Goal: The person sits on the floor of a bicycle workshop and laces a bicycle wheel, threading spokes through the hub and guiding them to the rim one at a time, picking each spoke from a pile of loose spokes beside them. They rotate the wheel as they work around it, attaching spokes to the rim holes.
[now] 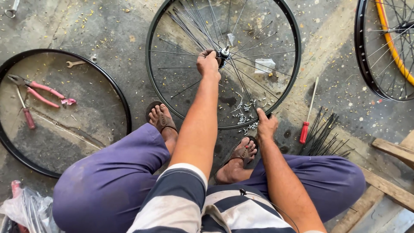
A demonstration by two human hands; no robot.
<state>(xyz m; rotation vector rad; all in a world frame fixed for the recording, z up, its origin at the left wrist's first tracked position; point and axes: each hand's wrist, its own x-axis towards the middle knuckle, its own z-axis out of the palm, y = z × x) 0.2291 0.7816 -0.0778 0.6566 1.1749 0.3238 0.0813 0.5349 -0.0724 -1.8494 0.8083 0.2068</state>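
Dusty concrete floor (116,30) here, holding a spoked wheel (284,43), bare black rim (125,103), pink pliers (41,90), red screwdriver (307,121), loose spokes (323,138), and a small wrench (77,63).

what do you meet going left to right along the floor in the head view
pink pliers → small wrench → left hand on the hub → right hand → red screwdriver → loose spokes → yellow-lined wheel

Grey concrete floor (108,26), stained, strewn with yellowish specks; paler diagonal streak upper right; dark damp patches mid-floor; weathered wooden planks (390,187) at lower right corner; even daylight, soft shadows; no walls or windows in view
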